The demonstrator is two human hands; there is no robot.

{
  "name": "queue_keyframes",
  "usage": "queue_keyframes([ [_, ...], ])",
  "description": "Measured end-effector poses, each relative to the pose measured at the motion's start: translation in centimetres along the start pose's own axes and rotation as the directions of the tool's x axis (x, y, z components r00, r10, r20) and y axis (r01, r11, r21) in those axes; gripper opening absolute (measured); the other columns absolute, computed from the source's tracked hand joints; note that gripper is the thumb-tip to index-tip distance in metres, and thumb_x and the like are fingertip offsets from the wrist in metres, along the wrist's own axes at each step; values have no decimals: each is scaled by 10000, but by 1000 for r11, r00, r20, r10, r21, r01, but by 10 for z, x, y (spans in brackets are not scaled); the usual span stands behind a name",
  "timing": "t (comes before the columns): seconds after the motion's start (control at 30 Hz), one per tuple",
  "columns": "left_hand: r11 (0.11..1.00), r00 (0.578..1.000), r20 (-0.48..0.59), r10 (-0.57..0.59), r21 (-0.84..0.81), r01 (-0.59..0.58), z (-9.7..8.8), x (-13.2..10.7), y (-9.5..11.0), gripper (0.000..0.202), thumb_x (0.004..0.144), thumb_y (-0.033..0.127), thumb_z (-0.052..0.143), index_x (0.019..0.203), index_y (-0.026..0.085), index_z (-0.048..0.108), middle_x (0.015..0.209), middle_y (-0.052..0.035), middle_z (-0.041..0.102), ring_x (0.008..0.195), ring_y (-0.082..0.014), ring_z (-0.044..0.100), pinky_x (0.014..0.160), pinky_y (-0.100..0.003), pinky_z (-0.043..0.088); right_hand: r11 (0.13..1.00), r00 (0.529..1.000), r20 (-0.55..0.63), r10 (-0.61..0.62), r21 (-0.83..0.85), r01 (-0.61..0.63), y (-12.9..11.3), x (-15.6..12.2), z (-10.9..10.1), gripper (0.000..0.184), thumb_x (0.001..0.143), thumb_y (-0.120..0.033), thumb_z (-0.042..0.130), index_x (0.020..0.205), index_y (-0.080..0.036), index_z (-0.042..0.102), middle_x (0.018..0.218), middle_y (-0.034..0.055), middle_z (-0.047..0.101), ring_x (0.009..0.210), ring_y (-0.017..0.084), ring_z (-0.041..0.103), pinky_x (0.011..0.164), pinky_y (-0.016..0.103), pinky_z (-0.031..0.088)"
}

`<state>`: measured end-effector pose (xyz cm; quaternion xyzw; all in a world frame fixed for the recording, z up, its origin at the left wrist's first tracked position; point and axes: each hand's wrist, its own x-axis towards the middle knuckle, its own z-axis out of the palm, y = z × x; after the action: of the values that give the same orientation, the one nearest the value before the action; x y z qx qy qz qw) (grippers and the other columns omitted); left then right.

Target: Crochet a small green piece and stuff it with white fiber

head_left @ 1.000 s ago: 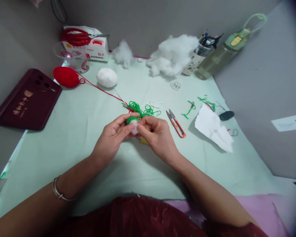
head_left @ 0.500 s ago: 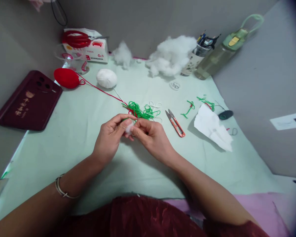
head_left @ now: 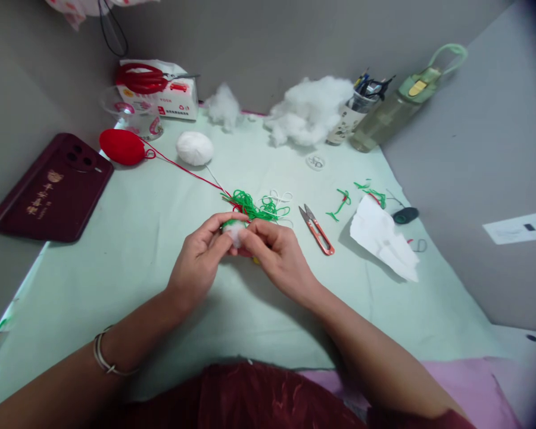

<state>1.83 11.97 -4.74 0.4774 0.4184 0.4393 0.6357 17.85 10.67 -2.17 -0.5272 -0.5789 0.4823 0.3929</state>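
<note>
My left hand (head_left: 201, 256) is closed around a small green piece of yarn work (head_left: 229, 224), largely covered by the fingers. Between both thumbs shows a tuft of white stuffing (head_left: 236, 235), at the opening of the piece. My right hand (head_left: 279, 250) pinches at that stuffing, fingertips touching the left ones. A bit of yellow peeks out below the right fingers. Just beyond the hands lies a tangle of green yarn (head_left: 259, 207), with red and white strands running into it. Orange thread snips (head_left: 317, 230) rest to the right, blades apart.
Behind are a red yarn ball (head_left: 122, 147), a white yarn ball (head_left: 195, 148) and a heap of stuffing (head_left: 310, 110). A dark red phone (head_left: 51, 187) lies left. At right are a torn white paper (head_left: 382, 238), yarn scraps, a pen cup (head_left: 343, 124) and a bottle (head_left: 386, 116).
The green piece and its white stuffing show more between my fingers, and some yellow has come into sight below. Both hands stay together; the whole view has shifted slightly.
</note>
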Motion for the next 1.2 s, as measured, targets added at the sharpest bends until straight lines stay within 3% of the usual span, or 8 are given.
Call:
queue_keyframes([
  [0.1, 999, 1000, 24, 10, 48, -11, -1, 0, 6, 241, 971, 211, 616, 1188, 221, 722, 824, 22, 665, 720, -109, 637, 764, -228, 563, 973, 991, 119, 64, 212, -88, 5, 6, -7, 474, 1006, -523, 515, 649, -212, 487, 584, -70, 343, 535, 93, 282, 521, 269, 226],
  [0.2, 994, 997, 53, 53, 89, -58, -2, 0, 9, 234, 957, 208, 622, 1173, 193, 709, 919, -3, 681, 743, -113, 674, 737, -231, 580, 949, 975, 199, 102, 275, -155, 10, 11, -12, 510, 987, -591, 539, 663, -198, 548, 550, -78, 341, 513, 90, 232, 506, 283, 178],
  [0.37, 996, 992, 108, 65, 56, -72, -4, 3, 7, 241, 960, 231, 649, 1195, 189, 680, 936, -9, 695, 770, -113, 703, 755, -228, 599, 962, 980, 192, 44, 256, -93, 7, 13, -11, 514, 904, -649, 647, 693, -180, 640, 633, -31, 556, 560, 87, 391, 558, 262, 316],
  [0.6, 998, 994, 97, 41, -60, -36, -5, 8, 5, 180, 911, 258, 727, 1016, 180, 603, 778, 38, 642, 670, -101, 671, 692, -230, 617, 962, 984, 168, 61, 253, -103, 6, 12, -9, 486, 866, -625, 717, 677, -190, 609, 659, 0, 657, 673, 136, 600, 681, 273, 457],
  [0.73, 994, 993, 120, -13, -105, 26, -7, 9, 3, 206, 900, 288, 747, 1007, 178, 608, 705, 55, 609, 667, -113, 664, 712, -264, 637, 994, 992, 129, 15, 102, -28, 9, 10, -9, 487, 904, -610, 681, 672, -189, 601, 684, 0, 662, 646, 118, 556, 644, 256, 420],
  [0.93, 978, 989, 97, -109, -167, 124, -8, 9, -1, 211, 897, 296, 765, 1018, 180, 636, 842, 14, 685, 699, -108, 684, 761, -294, 651, 963, 1000, 17, -9, -267, 13, 8, 6, -7, 424, 989, -451, 577, 648, -211, 502, 574, -58, 442, 552, 96, 353, 571, 252, 284],
  [1.2, 965, 983, 101, -153, -199, 171, -9, 10, 1, 215, 935, 344, 739, 1042, 172, 666, 771, 31, 651, 731, -113, 662, 858, -324, 635, 893, 997, -29, -73, -446, 53, 11, 4, -4, 390, 982, -404, 542, 649, -231, 434, 544, -58, 398, 531, 110, 318, 579, 265, 260],
])
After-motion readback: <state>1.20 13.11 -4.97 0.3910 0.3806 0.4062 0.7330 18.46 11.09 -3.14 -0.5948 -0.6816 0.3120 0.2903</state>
